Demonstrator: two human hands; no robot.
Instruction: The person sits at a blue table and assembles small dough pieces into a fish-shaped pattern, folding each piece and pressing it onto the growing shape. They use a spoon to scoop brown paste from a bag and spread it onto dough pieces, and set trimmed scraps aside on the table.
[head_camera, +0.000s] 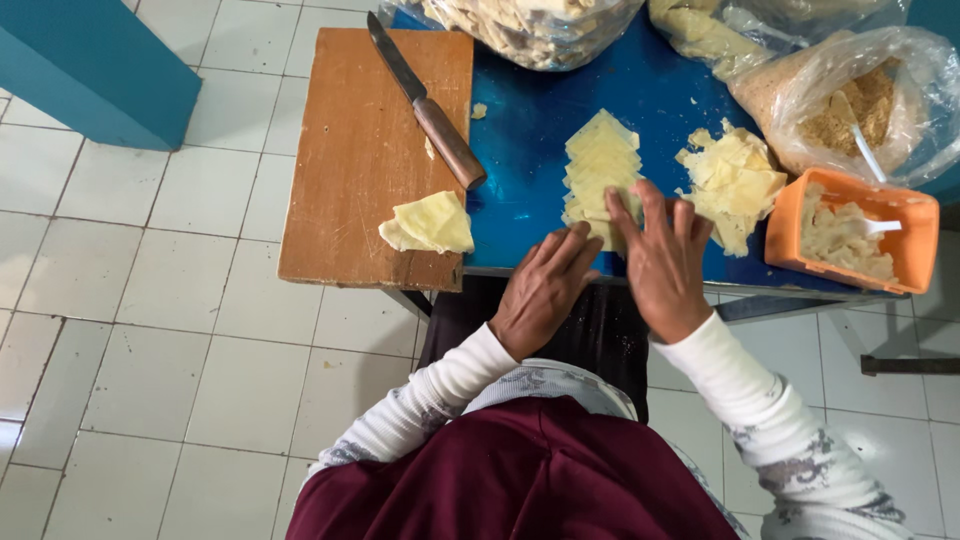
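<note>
- Blue table (540, 130): landmark for all below.
- Wooden board (360, 150) on table's left end, knife (430, 105) w/ brown handle across its top, folded wrapper (430, 222) at its near corner.
- Row of pale wrappers (598, 165) mid-table.
- Right hand (662, 258) flat, fingers spread on row's near end, not gripping.
- Left hand (545, 285) at table's near edge, released, fingertips by same row.
- Orange tub (852, 235) at right end.

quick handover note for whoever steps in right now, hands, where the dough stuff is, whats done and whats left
Left hand: flat at the near table edge, fingertips touching the row of dough squares. Right hand: fingers spread on the near end of that row; neither hand grips anything.
Done: squares laid overlapping on the blue table.
Left: loose pile of dough sheets beside the row, a folded stack of sheets on the wooden board, filling in the orange tub.
Knife lies unused across the board.
</note>
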